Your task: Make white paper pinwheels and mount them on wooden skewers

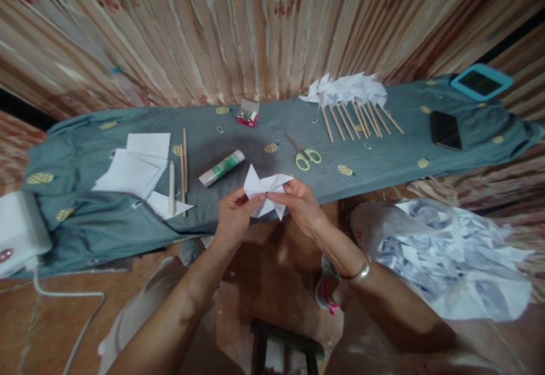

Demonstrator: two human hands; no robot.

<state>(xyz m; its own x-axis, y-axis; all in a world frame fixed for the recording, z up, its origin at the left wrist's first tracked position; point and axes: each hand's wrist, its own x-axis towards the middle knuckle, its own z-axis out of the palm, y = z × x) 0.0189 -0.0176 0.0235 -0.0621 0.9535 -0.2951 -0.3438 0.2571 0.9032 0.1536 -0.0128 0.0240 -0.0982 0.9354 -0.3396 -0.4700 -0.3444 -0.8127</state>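
My left hand [234, 213] & right hand [300, 201] both pinch the folded paper pinwheel [266, 190] at its centre, keeping flaps together; glue stick [221, 168] at 10 o'clock, scissors [305, 156] at 1 on the tabletop [383, 153].

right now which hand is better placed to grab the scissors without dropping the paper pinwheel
Right, probably. The scissors lie just beyond the right hand, on its side of the cloth. The left hand also pinches the paper pinwheel and could keep holding it.
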